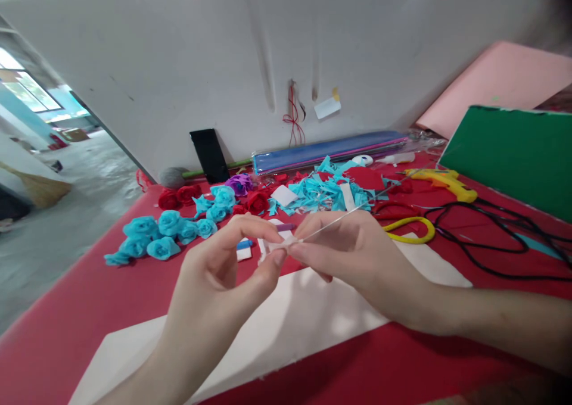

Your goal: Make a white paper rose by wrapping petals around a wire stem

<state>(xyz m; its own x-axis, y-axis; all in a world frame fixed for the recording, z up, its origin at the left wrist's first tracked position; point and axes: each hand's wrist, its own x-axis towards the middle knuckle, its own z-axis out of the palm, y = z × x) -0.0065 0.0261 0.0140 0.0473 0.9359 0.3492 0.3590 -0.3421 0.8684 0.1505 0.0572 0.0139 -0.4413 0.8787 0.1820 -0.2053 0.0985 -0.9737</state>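
Both hands meet above a white sheet on the red table. My left hand pinches a small white strip of paper between thumb and forefinger. My right hand pinches the same spot, and a thin metal wire runs from its fingertips up to the right. The strip sits at the wire's near end.
Blue paper roses lie at left, with red roses and a purple one behind. Blue paper scraps, yellow-handled scissors, a yellow glue gun with black cord, a phone, rolled paper, and green and pink boards stand behind.
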